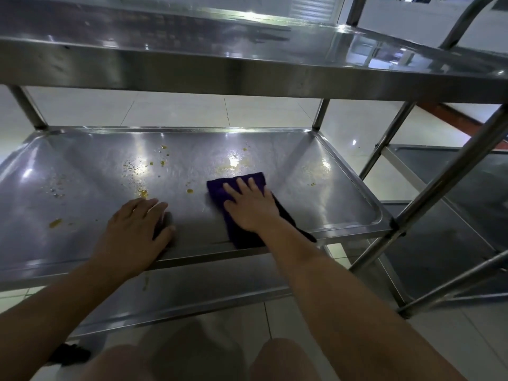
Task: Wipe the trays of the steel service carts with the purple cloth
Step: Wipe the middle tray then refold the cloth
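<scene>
Steel cart (324, 75) in brushed, mirror-bright metal, three shallow rectangular trays with rounded corners and raised lips, joined by round tube legs. Middle tray (354, 188) at the centre, smooth and glossy, dotted with amber, oily spots (143, 192) and fine droplets across its left and middle parts. Purple cloth (242, 213), soft and fuzzy, folded into a rough rectangle, flat on the right half of that tray, near end draped over the front lip. Right hand (251, 206) spread flat on top of the cloth, fingers straight and slightly fanned, pressing down. Left hand (137, 226) resting palm-down on the bare metal just beside the front lip, fingers straight and together, thumb out, holding nothing. Second steel cart (450, 188) close on the right. Pale glossy floor tiles (176, 108) beyond.
</scene>
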Motion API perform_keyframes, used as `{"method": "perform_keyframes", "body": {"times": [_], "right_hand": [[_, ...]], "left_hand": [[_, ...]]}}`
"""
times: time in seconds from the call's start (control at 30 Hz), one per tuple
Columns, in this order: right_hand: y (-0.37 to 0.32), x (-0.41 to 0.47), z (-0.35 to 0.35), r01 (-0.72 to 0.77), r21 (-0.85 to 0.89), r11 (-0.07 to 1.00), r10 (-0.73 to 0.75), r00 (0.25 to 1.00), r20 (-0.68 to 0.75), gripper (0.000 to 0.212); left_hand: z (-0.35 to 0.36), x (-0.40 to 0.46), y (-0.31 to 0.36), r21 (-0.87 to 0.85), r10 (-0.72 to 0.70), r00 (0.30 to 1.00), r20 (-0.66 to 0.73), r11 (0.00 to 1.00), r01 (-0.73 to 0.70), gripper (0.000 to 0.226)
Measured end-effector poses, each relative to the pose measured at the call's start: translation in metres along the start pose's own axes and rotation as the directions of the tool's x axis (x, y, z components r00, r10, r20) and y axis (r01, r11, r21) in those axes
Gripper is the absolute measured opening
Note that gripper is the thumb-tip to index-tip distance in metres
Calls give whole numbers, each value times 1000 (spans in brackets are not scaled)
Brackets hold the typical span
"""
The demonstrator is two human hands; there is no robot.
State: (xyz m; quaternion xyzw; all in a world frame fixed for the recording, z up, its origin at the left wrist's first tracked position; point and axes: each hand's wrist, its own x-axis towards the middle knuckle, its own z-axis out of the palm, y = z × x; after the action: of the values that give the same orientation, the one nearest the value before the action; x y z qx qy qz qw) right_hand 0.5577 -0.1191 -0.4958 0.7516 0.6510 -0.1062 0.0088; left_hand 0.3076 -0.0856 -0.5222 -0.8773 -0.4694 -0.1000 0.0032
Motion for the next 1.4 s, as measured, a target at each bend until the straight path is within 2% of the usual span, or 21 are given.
{"method": "perform_keyframes", "body": {"times": [0.1, 0.2, 0.33, 0.43, 0.57, 0.67, 0.83, 1.1, 1.27, 1.4], "right_hand": [[54, -1, -9, -120, 0, 993, 120, 993, -13, 54], [106, -5, -17, -241, 33, 970, 241, 970, -5, 55], [172, -18, -25, -357, -44, 933, 358, 934, 3, 52], [188, -29, -34, -481, 77, 873, 483, 876, -5, 55], [162, -22, -35, -541, 135, 830, 548, 837, -14, 58], [119, -4, -27, -485, 111, 867, 491, 871, -28, 57], [32, 21, -13, -258, 32, 966, 259, 965, -42, 57], [-78, 50, 5, 32, -62, 998, -34, 999, -29, 56], [-63, 63, 2, 118, -17, 993, -118, 992, -39, 53], [-15, 70, -8, 16, 35, 999, -14, 999, -39, 53]], "left_hand": [[-2, 2, -1, 24, 11, 999, 35, 1000, -12, 84], [-6, 0, 5, -21, -26, 999, 29, 999, 27, 88], [-10, -1, 9, -40, -47, 999, 22, 998, 48, 90], [-9, -1, 10, -25, -54, 998, 17, 998, 55, 85], [-9, 0, 14, 13, -64, 998, 28, 998, 64, 79], [-11, 0, 12, 14, -64, 998, 29, 998, 64, 78], [-14, -1, 8, 34, -62, 998, 24, 998, 62, 67], [-6, 0, 6, -21, -104, 994, 20, 994, 105, 80], [-5, 0, 4, -16, -61, 998, 13, 998, 62, 77], [-5, 3, 6, -31, -56, 998, 34, 998, 58, 85]]}}
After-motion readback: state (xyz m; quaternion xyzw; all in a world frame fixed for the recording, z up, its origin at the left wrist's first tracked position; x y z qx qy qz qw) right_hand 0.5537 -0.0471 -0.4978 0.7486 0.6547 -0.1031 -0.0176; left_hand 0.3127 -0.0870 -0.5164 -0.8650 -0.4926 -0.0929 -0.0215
